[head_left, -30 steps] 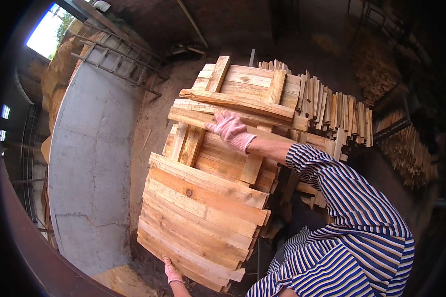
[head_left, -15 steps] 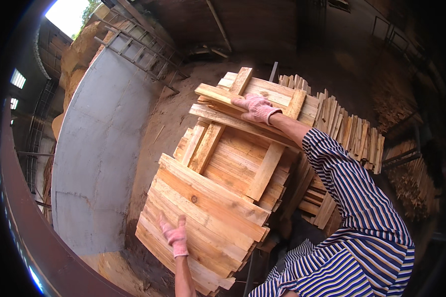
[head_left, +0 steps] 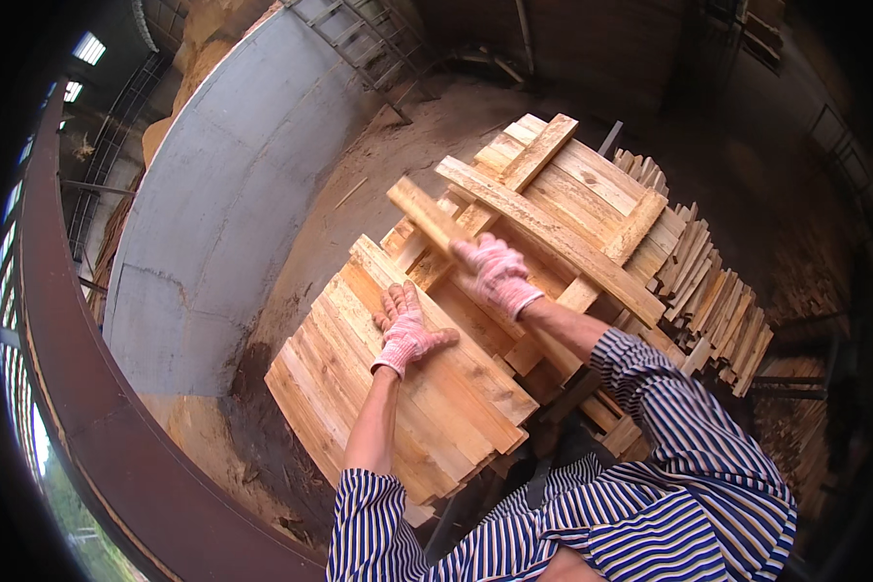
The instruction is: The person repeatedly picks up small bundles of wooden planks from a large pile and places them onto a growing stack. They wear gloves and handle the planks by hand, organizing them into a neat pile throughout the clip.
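Both my hands wear pinkish gloves. My left hand [head_left: 407, 330] rests with fingers spread on a near layer of pale wooden boards [head_left: 378, 417] laid edge to edge. To its right, my right hand [head_left: 500, 274] is closed around a loose wooden board [head_left: 423, 213], slightly blurred, held over the gap behind that layer. Beyond it, a long crosspiece [head_left: 553, 238] lies over the far layer of boards [head_left: 587, 179]. Part of the held board is hidden under my right hand and forearm.
Short sticks of wood [head_left: 713, 301] are piled at the right. A curved grey wall [head_left: 213, 194] stands at the left, with a ladder-like metal frame [head_left: 354, 44] near its far end. A brown metal beam [head_left: 97, 388] curves along the left edge. Brown ground [head_left: 330, 209] shows between.
My right hand has come nearer with the board, away from the far crosspieces. My left hand has moved forward and lies flat on the near boards. The view has shifted.
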Available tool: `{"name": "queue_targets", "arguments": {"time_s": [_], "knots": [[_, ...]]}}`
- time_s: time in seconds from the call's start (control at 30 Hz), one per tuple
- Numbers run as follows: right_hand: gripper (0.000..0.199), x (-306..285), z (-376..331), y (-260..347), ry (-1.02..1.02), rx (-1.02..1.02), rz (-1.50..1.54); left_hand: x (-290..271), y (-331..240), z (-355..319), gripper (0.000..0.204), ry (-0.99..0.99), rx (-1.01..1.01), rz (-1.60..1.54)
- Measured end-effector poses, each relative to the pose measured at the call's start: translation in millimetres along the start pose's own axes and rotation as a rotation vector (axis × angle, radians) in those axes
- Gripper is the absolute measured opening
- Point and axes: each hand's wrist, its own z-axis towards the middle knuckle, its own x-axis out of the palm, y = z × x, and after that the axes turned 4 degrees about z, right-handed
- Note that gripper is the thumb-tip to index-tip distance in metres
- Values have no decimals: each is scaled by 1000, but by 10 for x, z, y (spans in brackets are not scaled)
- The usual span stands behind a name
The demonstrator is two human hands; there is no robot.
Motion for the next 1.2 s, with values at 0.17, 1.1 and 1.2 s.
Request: {"name": "queue_targets", "arguments": {"time_s": [0.17, 1.1, 1.2], "knots": [[43, 611, 36, -4, -206, -224, 207, -107, -73, 74, 151, 11, 33, 26], [72, 300, -559, -663, -36, 36, 470, 46, 41, 27, 146, 3, 38, 6], [71, 394, -532, -591, 4, 116, 419, -40, -23, 41, 144, -32, 59, 10]]}}
